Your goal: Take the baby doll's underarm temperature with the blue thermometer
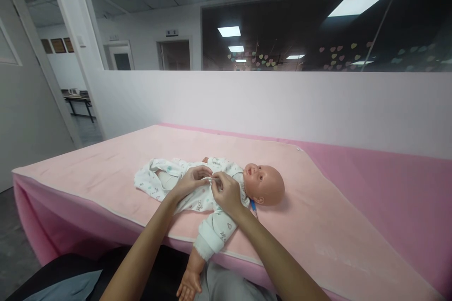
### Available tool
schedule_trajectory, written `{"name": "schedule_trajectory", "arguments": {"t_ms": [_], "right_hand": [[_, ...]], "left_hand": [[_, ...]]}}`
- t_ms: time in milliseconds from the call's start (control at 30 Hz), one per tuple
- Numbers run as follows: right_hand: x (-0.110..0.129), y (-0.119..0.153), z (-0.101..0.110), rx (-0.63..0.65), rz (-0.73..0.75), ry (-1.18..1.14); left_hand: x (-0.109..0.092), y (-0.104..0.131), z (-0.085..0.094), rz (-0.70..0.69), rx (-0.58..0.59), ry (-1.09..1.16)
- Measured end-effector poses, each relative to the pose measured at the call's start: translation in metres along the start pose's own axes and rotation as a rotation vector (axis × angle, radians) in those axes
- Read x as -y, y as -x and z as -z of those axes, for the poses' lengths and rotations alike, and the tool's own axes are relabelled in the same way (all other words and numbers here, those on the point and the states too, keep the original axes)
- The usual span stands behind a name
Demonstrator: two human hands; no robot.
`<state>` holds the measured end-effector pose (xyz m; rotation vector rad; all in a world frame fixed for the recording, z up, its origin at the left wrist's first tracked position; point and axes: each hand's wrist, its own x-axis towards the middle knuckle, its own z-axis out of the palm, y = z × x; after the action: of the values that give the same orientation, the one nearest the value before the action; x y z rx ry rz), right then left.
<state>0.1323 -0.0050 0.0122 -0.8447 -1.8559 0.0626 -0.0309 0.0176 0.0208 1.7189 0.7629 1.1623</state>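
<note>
A baby doll [270,183] lies on its back, its head toward the right. It wears white patterned baby clothes [201,201] with small green and grey prints. Over the doll's chest, my left hand [193,181] pinches the front edge of the garment. Close beside it, my right hand [226,193] has thumb and fingers pressed together on the same edge. Whatever fastening lies between the fingertips is too small to make out. One doll arm [193,270] hangs over the near table edge, its sleeve cuff folded back. A blue tag [253,205] shows by the doll's neck.
The doll lies on a peach-coloured mat [310,230] over a pink cloth [388,188] that covers the table. Behind the table stands a white half wall [264,103] with glass above. A door [28,84] is at the left.
</note>
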Motion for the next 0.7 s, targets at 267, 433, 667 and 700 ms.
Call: {"name": "schedule_trajectory", "arguments": {"t_ms": [267, 433, 667, 700], "right_hand": [[-0.0018, 0.0004, -0.0002, 0.026, 0.032, -0.036], [-0.0025, 0.0004, -0.0018, 0.021, 0.012, -0.015], [-0.0043, 0.0005, -0.0029, -0.013, -0.030, -0.011], [-0.0043, 0.0005, -0.0031, -0.022, -0.041, -0.013]], "left_hand": [[-0.0013, -0.0003, -0.0002, -0.041, 0.005, -0.030], [-0.0041, 0.0003, -0.0015, -0.036, 0.007, -0.019], [-0.0082, 0.0029, -0.0031, -0.005, 0.002, -0.023], [-0.0094, 0.0034, -0.0035, -0.006, 0.000, -0.027]]}}
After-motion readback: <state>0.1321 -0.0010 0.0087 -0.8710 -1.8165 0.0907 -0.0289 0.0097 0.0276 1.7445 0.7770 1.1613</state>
